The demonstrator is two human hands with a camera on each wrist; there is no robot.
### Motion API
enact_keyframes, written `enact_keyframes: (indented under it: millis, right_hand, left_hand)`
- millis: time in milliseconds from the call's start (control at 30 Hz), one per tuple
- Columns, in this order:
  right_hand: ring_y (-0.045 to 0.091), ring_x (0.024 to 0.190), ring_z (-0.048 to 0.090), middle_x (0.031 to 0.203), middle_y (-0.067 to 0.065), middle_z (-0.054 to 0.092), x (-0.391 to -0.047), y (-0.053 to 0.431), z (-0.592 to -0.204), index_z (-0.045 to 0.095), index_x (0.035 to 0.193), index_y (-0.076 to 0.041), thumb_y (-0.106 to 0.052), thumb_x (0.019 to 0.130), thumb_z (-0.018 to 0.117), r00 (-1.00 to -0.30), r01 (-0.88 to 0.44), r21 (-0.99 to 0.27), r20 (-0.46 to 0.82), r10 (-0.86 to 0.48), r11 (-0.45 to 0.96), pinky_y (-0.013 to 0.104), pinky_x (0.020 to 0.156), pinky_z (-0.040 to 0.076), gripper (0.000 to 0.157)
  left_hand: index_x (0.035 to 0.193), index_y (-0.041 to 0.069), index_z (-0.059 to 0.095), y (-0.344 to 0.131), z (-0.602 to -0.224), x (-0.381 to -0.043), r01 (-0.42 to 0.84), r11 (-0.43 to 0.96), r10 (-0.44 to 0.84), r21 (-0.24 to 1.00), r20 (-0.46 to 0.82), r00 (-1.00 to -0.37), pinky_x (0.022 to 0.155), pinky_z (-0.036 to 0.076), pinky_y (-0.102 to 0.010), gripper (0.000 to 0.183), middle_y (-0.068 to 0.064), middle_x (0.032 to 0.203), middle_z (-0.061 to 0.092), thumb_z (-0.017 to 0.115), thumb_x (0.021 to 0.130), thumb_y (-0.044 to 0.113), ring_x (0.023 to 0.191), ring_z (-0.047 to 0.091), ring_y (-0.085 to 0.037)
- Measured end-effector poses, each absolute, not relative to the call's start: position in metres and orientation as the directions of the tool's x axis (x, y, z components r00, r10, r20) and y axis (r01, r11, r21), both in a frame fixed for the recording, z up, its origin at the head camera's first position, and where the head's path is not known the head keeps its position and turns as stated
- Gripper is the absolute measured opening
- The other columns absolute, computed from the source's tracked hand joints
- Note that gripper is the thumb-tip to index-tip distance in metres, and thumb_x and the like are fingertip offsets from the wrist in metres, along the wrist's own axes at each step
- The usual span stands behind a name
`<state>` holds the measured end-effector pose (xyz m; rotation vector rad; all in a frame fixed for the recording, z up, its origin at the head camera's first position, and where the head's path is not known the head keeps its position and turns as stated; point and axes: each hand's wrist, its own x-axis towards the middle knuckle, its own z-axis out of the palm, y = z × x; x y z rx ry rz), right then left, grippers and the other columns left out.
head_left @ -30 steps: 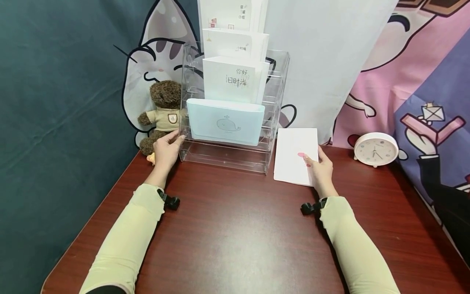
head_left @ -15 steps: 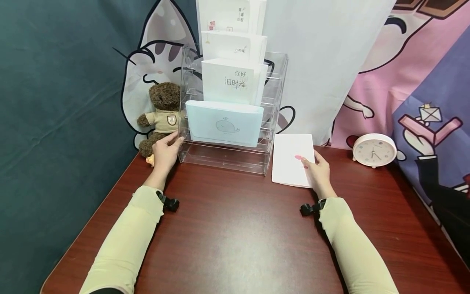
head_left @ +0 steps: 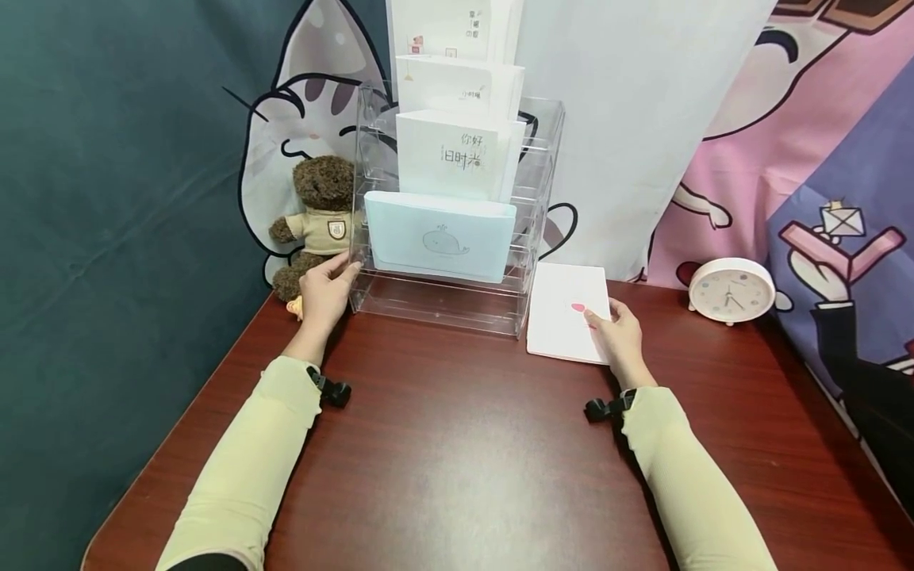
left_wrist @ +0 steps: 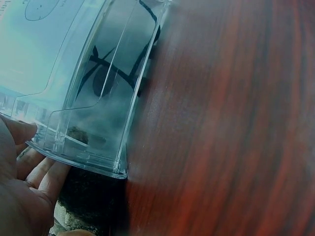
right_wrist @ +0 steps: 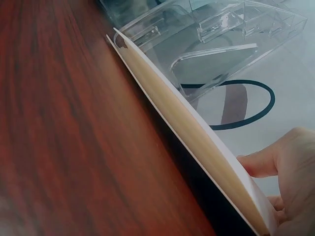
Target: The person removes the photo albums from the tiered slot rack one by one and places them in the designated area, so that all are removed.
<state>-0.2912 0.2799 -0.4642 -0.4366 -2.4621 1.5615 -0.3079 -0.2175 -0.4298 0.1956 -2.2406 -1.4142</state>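
Note:
My left hand grips the lower left side of a clear acrylic rack, thumb inside and fingers behind the side panel in the left wrist view. A light-blue booklet with a whale drawing sits in the rack's low front tier. Behind it, white booklets with printed lettering rise in steps. Right of the rack, my right hand holds a white notebook with small pink marks by its right edge, thumb on the cover. Cream page edges between the notebook's covers show in the right wrist view.
A brown teddy bear in a beige shirt sits left of the rack, close behind my left hand. A round white clock stands at the back right of the dark red wooden table. Printed cloth hangs behind.
My right hand has brought the notebook slightly left and toward me, and its far edge sits lower in view. My left hand keeps its grip on the rack.

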Motion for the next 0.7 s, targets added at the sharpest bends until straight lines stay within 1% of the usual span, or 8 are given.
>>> enact_keyframes:
  millis: [100,300,467,533,700]
  right_hand:
    - [0.026,0.114,0.052,0.137,0.018,0.058,-0.2906,0.2786,-0.4642,0.048,0.148,-0.006,-0.033,0.093,0.072,-0.939,0.146,-0.892,0.010,0.343,0.428,0.034,0.096,0.039,0.066]
    - [0.029,0.110,0.052,0.129,0.020,0.060,-0.2896,0.2779,-0.4632,0.051,0.145,-0.004,-0.035,0.093,0.072,-0.937,0.144,-0.876,0.029,0.348,0.461,0.037,0.093,0.039,0.064]
    - [0.031,0.113,0.054,0.125,0.021,0.061,-0.2878,0.2772,-0.4633,0.053,0.143,-0.005,-0.039,0.094,0.069,-0.936,0.134,-0.843,0.065,0.347,0.521,0.041,0.097,0.040,0.062]
    - [0.031,0.114,0.055,0.126,0.020,0.062,-0.2870,0.2774,-0.4644,0.055,0.142,-0.004,-0.040,0.095,0.067,-0.934,0.128,-0.824,0.087,0.347,0.552,0.043,0.099,0.041,0.060]
    - [0.034,0.111,0.058,0.119,0.021,0.066,-0.2870,0.2786,-0.4666,0.061,0.132,-0.002,-0.036,0.096,0.066,-0.922,0.102,-0.790,0.154,0.356,0.605,0.045,0.098,0.042,0.050]
  left_hand:
    - [0.127,0.024,0.073,-0.2183,-0.4291,-0.3076,0.120,0.461,-0.373,0.879,0.315,-0.872,0.098,0.049,-0.037,0.037,-0.007,0.111,0.075,0.076,0.091,0.035,0.113,0.065,-0.021]
    - [0.126,0.023,0.073,-0.2197,-0.4293,-0.3079,0.123,0.465,-0.375,0.877,0.321,-0.869,0.097,0.049,-0.037,0.036,-0.008,0.109,0.075,0.076,0.091,0.033,0.110,0.067,-0.021]
    - [0.125,0.024,0.074,-0.2198,-0.4295,-0.3087,0.127,0.472,-0.381,0.873,0.331,-0.863,0.098,0.048,-0.038,0.036,-0.007,0.108,0.076,0.076,0.091,0.033,0.111,0.067,-0.022]
    - [0.125,0.025,0.074,-0.2196,-0.4304,-0.3093,0.121,0.476,-0.381,0.871,0.328,-0.864,0.099,0.048,-0.038,0.036,-0.007,0.109,0.075,0.076,0.091,0.034,0.112,0.066,-0.022]
    - [0.124,0.024,0.074,-0.2190,-0.4316,-0.3111,0.134,0.482,-0.378,0.866,0.343,-0.860,0.098,0.048,-0.038,0.036,-0.007,0.109,0.075,0.077,0.090,0.034,0.113,0.066,-0.023]
